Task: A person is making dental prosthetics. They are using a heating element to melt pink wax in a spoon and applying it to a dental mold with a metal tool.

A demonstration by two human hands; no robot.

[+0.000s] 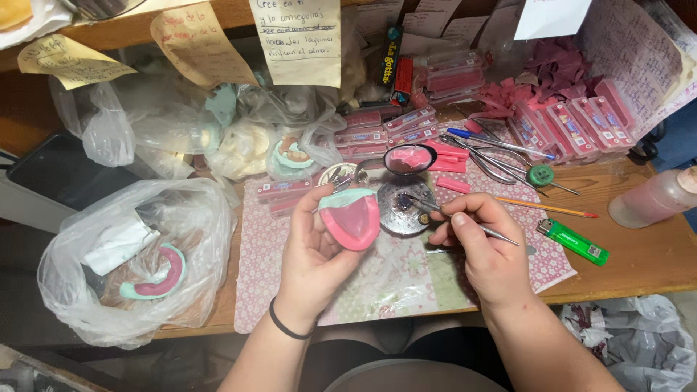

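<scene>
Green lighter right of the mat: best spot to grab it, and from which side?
Probably across the middle of the green lighter, pinching its two long sides from above. It lies flat and slanted on the wooden table, metal cap toward the right hand. The space around it is bare, so a top-down grip meets nothing.

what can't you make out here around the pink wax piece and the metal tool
- Head view: the underside of the pink wax plate is hidden by the left hand.
- The metal tool tip lies over a shiny round dish; whether it touches is too small to tell.
- The tool's middle is covered by the right hand fingers.
- Contents of the plastic bags are blurred by the film.
</scene>
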